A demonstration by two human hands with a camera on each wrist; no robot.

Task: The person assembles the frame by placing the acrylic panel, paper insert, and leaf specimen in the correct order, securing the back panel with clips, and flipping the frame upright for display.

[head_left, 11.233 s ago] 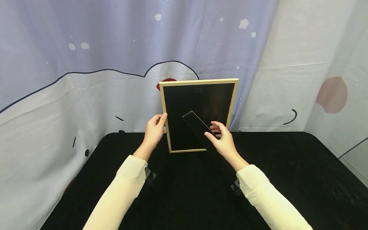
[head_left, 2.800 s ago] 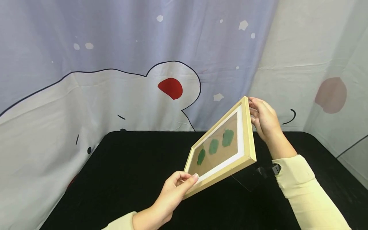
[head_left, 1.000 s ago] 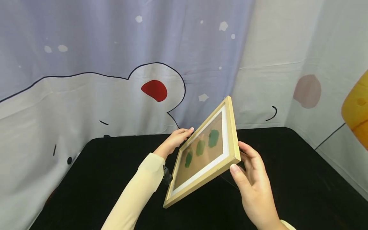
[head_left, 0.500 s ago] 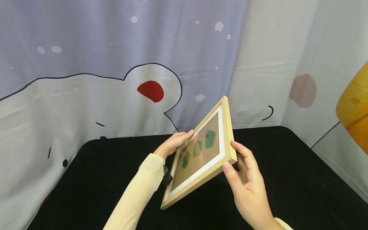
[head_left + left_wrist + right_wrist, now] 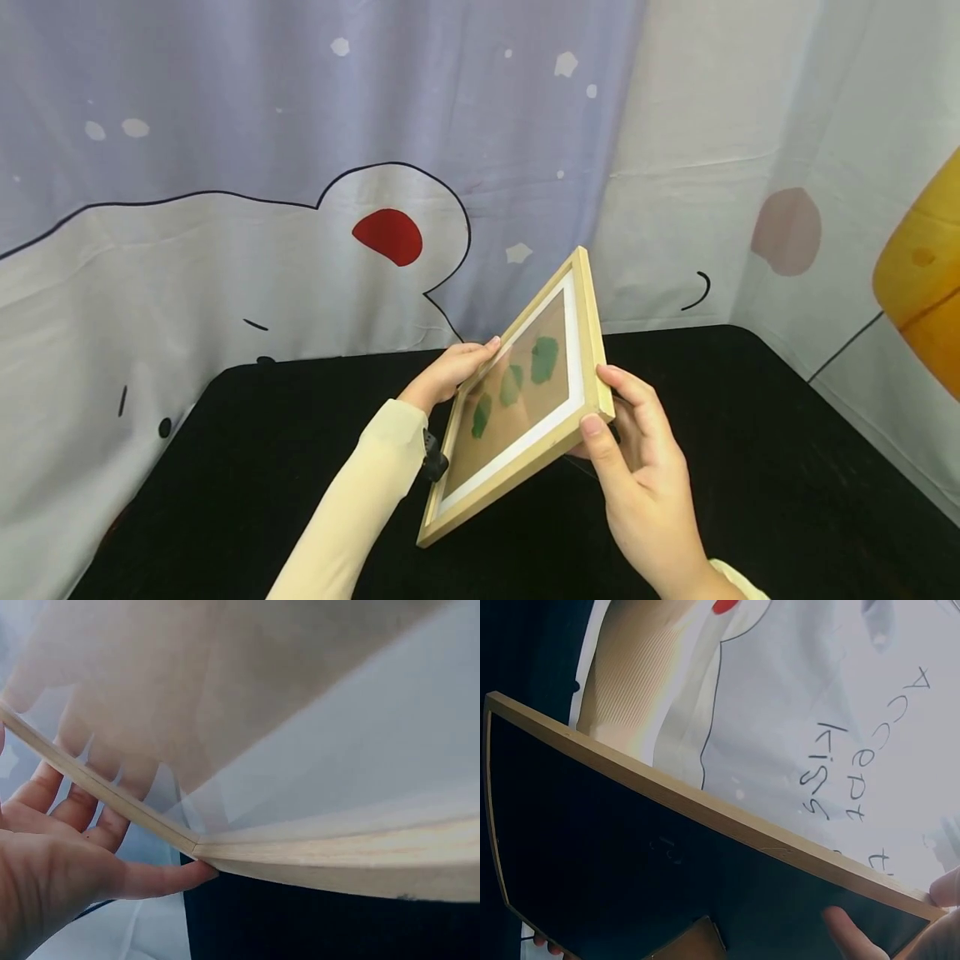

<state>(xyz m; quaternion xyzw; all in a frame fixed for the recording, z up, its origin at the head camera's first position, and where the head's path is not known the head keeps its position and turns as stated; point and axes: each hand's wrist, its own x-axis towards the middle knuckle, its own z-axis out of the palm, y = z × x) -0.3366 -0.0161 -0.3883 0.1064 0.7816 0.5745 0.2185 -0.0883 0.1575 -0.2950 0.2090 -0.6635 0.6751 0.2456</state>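
A light wooden picture frame (image 5: pixel 517 479) is held up at a slant above the black table. Its front faces me, with a white mat and green leaf shapes on brown behind the clear pane. My left hand (image 5: pixel 453 372) grips the far left edge; in the left wrist view the thumb of this left hand (image 5: pixel 56 862) lies at a frame corner. My right hand (image 5: pixel 648 483) holds the near right corner, thumb on the edge and other fingers partly hidden behind. The right wrist view shows the black backing (image 5: pixel 607 817) and part of the brown support flap (image 5: pixel 694 941).
The black-covered table (image 5: pixel 300 467) spreads beneath both hands. Behind it hangs a patterned curtain (image 5: pixel 247 267) with a red shape, and a pale side curtain with a yellow shape (image 5: pixel 922 275) stands at the right.
Earlier the frame's back faced me, with the right hand at its support flap. It turned front-side toward me, and both hands changed grip. In the last second the frame barely moves.
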